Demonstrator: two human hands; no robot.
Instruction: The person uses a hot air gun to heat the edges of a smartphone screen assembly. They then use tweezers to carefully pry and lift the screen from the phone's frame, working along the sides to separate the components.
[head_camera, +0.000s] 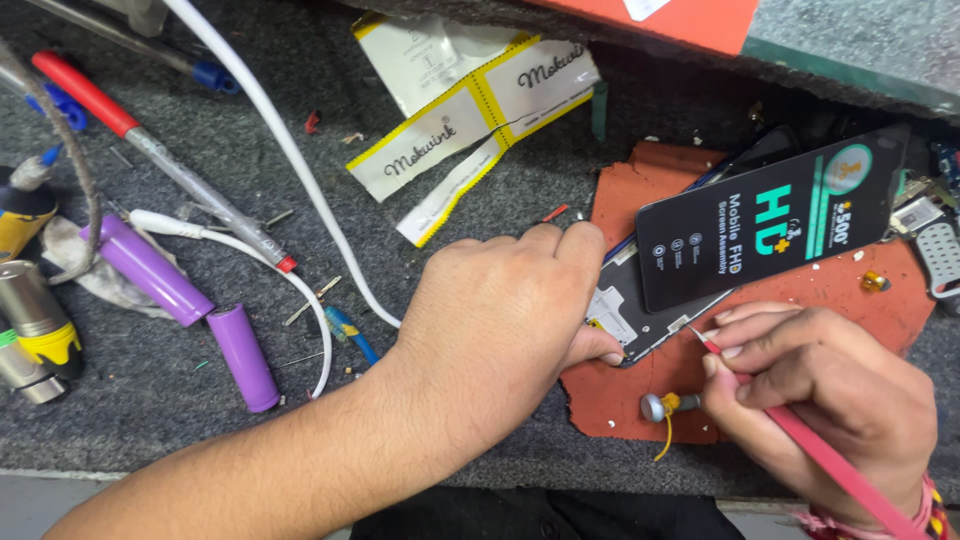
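My left hand (500, 320) rests on the corner of an opened phone frame (625, 320), fingers curled and pressing it down onto a red mat (640, 200). A black replacement screen with teal markings (770, 215) lies tilted across the frame. My right hand (815, 395) grips a thin red tool (800, 440) like a pen, its tip touching the frame's lower edge next to my left thumb. A small round part with a yellow wire (660, 410) lies on the mat just left of my right hand.
Two purple cylindrical battery cells (150, 270) (245, 355) lie at left, with a white cable (280, 150), a red-capped pen (150, 145), glue bottles (30, 300) and white yellow-edged packets (470, 100). Small screws and scraps dot the grey felt.
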